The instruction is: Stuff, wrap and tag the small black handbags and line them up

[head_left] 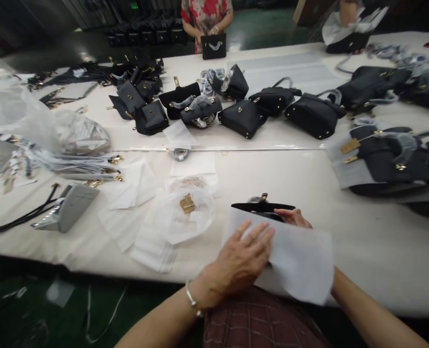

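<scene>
Right in front of me is a black handbag point(248, 207) with its dark flap edge and a gold clasp showing. A sheet of thin white paper point(304, 263) covers most of its near side. My left hand point(240, 256) lies flat on the paper, fingers stretched out and slightly apart. Behind the sheet, my right hand point(297, 219) grips the bag's right end, with a finger reaching in at the opening; its wrist is hidden by the paper. To the left, a gold-coloured tag point(187, 204) rests on a clear plastic bag point(170, 222).
Several black handbags point(241, 118) line the far side of the table point(377, 251), with more stacked at right point(392, 159). Wrapped straps point(76, 166), white paper sheets point(130, 186) and a grey wrapped piece point(78, 205) lie left. Across the table, a person point(207, 19) holds a black bag.
</scene>
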`<action>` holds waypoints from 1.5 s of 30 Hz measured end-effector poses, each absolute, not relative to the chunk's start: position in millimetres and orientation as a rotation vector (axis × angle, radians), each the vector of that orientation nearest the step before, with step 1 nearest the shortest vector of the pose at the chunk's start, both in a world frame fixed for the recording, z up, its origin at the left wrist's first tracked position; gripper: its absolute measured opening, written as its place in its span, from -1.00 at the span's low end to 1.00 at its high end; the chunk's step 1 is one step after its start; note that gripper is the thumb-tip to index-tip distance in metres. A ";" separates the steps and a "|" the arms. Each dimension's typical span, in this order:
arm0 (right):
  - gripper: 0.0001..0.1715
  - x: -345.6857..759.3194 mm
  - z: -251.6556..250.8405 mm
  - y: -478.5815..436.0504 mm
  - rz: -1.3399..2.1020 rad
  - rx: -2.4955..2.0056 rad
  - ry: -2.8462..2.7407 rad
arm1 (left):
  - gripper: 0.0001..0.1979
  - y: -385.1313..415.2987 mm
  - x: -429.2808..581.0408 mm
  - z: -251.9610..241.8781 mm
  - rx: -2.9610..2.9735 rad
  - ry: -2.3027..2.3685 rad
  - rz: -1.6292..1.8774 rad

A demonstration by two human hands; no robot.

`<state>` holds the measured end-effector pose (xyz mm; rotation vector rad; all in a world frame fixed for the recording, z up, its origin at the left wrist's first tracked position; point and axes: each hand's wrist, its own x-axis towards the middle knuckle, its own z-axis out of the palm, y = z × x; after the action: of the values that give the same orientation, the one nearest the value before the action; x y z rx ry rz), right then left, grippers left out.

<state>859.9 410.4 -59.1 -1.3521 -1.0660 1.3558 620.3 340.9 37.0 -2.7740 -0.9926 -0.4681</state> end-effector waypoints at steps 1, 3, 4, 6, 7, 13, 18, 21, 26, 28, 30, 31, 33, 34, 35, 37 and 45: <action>-0.35 863.3 -58.2 411.6 1.397 -1.338 -1.010 | -0.67 340.9 643.1 23.1 -2.822 -0.960 -0.387; -0.33 874.5 -53.0 415.7 1.514 -1.300 -0.861 | -0.66 339.1 671.5 -2.1 -2.843 -1.029 -0.289; -0.32 882.5 -48.8 418.4 1.596 -1.274 -0.795 | -0.65 337.7 678.6 -10.8 -2.844 -1.102 -0.264; -0.34 900.8 -38.0 423.7 1.759 -1.254 -0.776 | -0.52 335.4 684.1 -18.0 -2.872 -1.227 -0.251; -0.35 909.5 -32.2 425.9 1.826 -1.277 -0.837 | -0.41 334.8 684.7 -17.4 -2.899 -1.280 -0.259; -0.42 919.6 -9.9 429.2 1.902 -1.542 -1.609 | -0.81 343.4 682.4 -4.7 -2.960 -1.490 -0.302; -0.69 903.4 -8.0 428.5 1.603 -1.592 -1.841 | -0.54 362.4 671.2 -2.6 -2.786 -1.865 -0.574; -0.68 902.5 -10.6 431.4 1.486 -1.597 -1.846 | -0.63 376.6 662.7 -0.6 -2.822 -2.086 -0.633; -0.66 901.8 -17.2 435.5 1.472 -1.673 -1.860 | -0.89 398.5 652.7 -4.5 -2.726 -2.392 -0.613; -0.67 900.9 -19.2 437.1 1.461 -1.705 -1.858 | -0.91 404.1 651.4 -6.5 -2.762 -2.379 -0.543; -0.68 900.7 -21.1 439.1 1.442 -1.725 -1.860 | -0.87 405.9 652.2 -7.8 -2.782 -2.288 -0.472; -0.68 900.9 -22.1 440.2 1.429 -1.726 -1.867 | -0.81 405.0 653.4 -8.1 -2.769 -2.205 -0.458; -0.68 901.9 -24.1 441.9 1.402 -1.707 -1.896 | -0.72 399.1 656.8 -8.2 -2.758 -1.948 -0.509; -0.68 902.8 -25.3 442.4 1.391 -1.692 -1.914 | -0.72 394.6 658.8 -7.8 -2.787 -1.788 -0.556; -0.67 903.9 -26.7 442.6 1.377 -1.681 -1.930 | -0.74 389.5 660.7 -7.2 -2.845 -1.624 -0.598; -0.65 907.2 -30.9 442.4 1.338 -1.683 -1.949 | -0.76 379.4 664.2 -5.3 -3.017 -1.351 -0.607; -0.54 918.4 -44.9 445.7 1.062 -1.682 -2.069 | -0.71 368.0 663.7 -3.2 -3.207 -1.361 -0.390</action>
<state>918.4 445.7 -44.9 -1.6819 -2.0695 1.0618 663.7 368.0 -3.2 -3.2067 -1.3608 -0.3901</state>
